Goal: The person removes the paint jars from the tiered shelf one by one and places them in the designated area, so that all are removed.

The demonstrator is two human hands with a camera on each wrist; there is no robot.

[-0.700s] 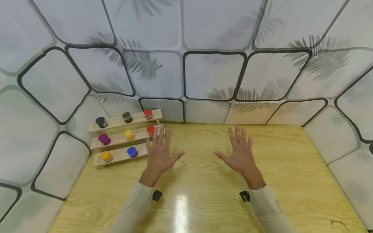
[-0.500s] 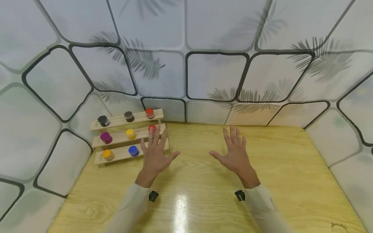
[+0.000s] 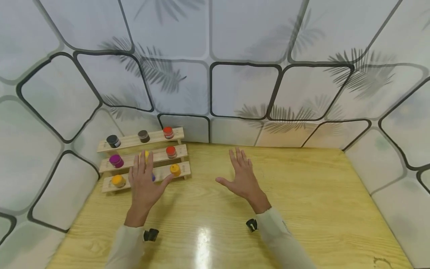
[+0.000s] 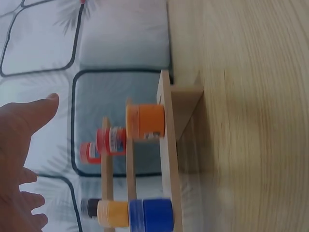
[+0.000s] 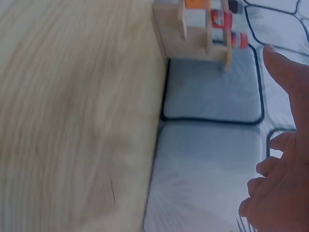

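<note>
Jars (image 3: 116, 161) on rack (image 3: 159, 155) near left hand (image 3: 145, 189)

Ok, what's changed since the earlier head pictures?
The left grip and right grip, both bare open hands, have shifted left, uncovering the round orange jar and mostly hiding the round blue jar in the head view. Nothing was grasped or released. The pale, three-tiered wooden rack stayed put.

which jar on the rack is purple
The leftmost jar on the middle shelf; the other visible jars look dark, red, yellow, orange or blue.
</note>
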